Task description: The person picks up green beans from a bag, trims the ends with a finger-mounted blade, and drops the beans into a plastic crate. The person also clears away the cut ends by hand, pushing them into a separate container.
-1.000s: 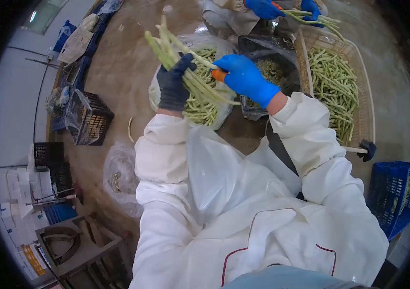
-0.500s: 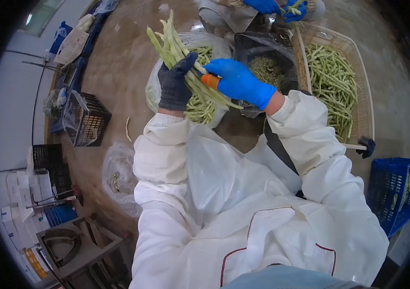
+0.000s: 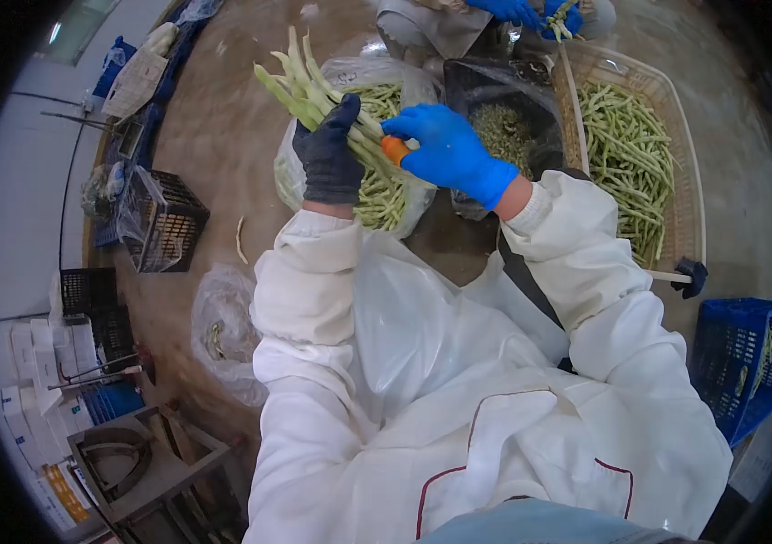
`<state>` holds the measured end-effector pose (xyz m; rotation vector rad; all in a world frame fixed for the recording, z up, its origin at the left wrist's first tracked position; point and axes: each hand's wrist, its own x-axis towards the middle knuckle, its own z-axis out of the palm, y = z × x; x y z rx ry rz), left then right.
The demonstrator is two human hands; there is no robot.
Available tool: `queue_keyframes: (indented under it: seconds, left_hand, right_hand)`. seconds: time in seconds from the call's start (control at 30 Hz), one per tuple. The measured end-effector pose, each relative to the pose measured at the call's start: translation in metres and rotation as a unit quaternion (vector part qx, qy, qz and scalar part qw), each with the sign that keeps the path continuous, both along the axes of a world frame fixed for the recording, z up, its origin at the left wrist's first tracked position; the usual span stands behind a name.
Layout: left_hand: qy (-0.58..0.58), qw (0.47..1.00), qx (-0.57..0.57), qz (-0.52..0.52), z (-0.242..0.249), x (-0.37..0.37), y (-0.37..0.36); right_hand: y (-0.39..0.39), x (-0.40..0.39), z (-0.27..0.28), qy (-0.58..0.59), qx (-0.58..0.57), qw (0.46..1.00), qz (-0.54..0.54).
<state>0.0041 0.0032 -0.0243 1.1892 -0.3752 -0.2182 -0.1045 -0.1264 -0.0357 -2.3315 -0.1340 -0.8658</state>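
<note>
My left hand [image 3: 330, 156], in a dark glove, is wrapped round a bunch of long pale green beans [image 3: 312, 89], whose upper ends fan out past the fingers. At the lower part of the bunch, my right hand [image 3: 449, 154] wears a blue glove and pinches at the beans. An orange sleeve-like piece [image 3: 394, 150] shows at its thumb, close against the stalks. Below both hands, a clear plastic bag [image 3: 422, 86] holds more green beans [image 3: 379, 198]. Beside it stands a black crate [image 3: 459, 86] lined with plastic, with small green scraps [image 3: 500, 134] inside.
At the right, a beige crate [image 3: 690, 181] is full of green beans, with a blue crate [image 3: 735, 363] below. Another person's blue-gloved hand [image 3: 560, 18] holds beans at the top. Left are a black crate [image 3: 168, 222], a plastic bag [image 3: 227, 335] and a metal frame [image 3: 155, 453].
My left hand and the bunch have shifted slightly left, tips lower. My right hand has drawn a little left and up, its fingers more curled.
</note>
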Motion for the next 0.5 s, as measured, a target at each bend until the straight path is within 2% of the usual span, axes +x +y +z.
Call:
queue_keyframes:
  seconds: [0.13,0.33,0.43,0.5]
  left_hand:
    - [0.033,0.999,-0.011,-0.005,-0.008,0.007,-0.003]
    - [-0.004,0.994,0.061,-0.094,0.011,-0.008,0.003]
    - [0.025,0.977,0.138,-0.16,0.02,-0.005,0.013]
    - [0.06,0.965,0.167,-0.193,0.027,-0.014,0.015]
  right_hand:
    - [0.0,0.003,-0.003,-0.023,-0.059,0.997,-0.035]
    - [-0.004,0.0,0.006,-0.047,-0.049,0.997,0.033]
    - [-0.03,0.004,0.007,-0.075,-0.028,0.996,-0.031]
    - [-0.065,0.007,0.008,-0.069,0.025,0.987,-0.14]
